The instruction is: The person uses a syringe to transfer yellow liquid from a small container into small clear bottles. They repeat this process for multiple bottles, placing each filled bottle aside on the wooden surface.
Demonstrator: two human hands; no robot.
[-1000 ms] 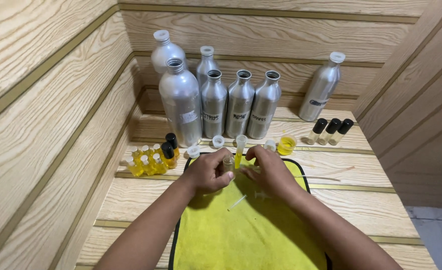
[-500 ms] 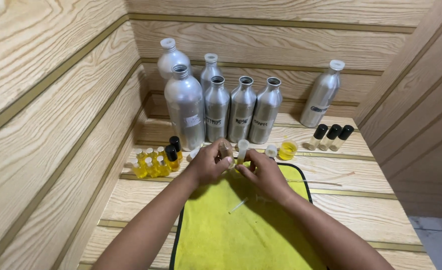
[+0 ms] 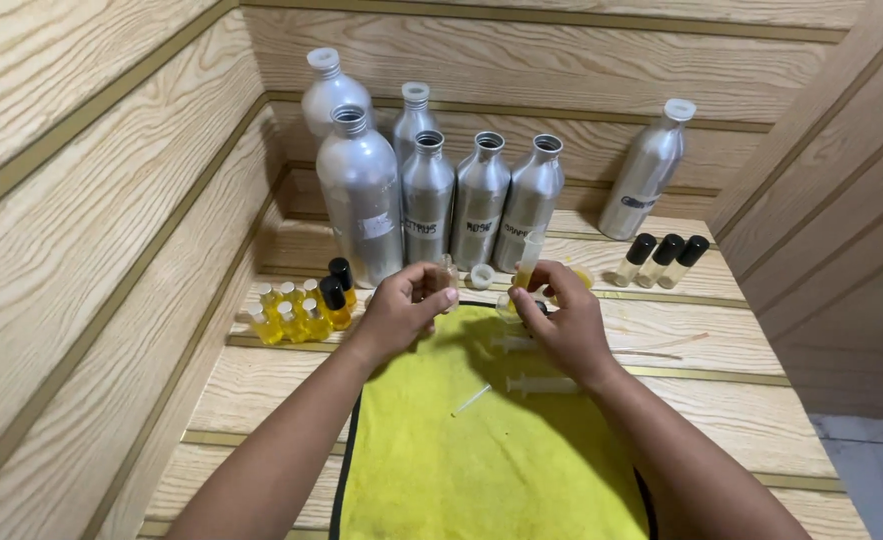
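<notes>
1. Yellow cloth [image 3: 481, 450] on the wooden shelf is the landmark; both hands now work above its far edge, further from the person than half a second ago.
2. Left hand [image 3: 401, 305] pinches a small clear glass vial [image 3: 448, 272] between thumb and fingertips, fingers pressed onto it. It sits just past the cloth's far-left part and looks slightly tilted.
3. Right hand [image 3: 559, 320] is closed on a narrow plastic tube of yellow liquid [image 3: 527, 262], tilted, at the cloth's far-right edge. The exact finger placement is hard to read.
4. Change: a second ago vial and tube were held together upright over the cloth's far middle; now they are apart, tube off to the right, vial to the left. Filling of that vial looks finished or paused, as a judgement.
5. Newly exposed on the cloth: a clear syringe [image 3: 544, 384] right of centre and a thin white stick [image 3: 472, 400] near the middle; earlier the right hand covered the syringe.
6. Unmoved beyond the cloth: aluminium bottles [image 3: 431, 205], small yellow-filled bottles [image 3: 296, 312] far left, three black-capped vials [image 3: 666, 260] far right.
</notes>
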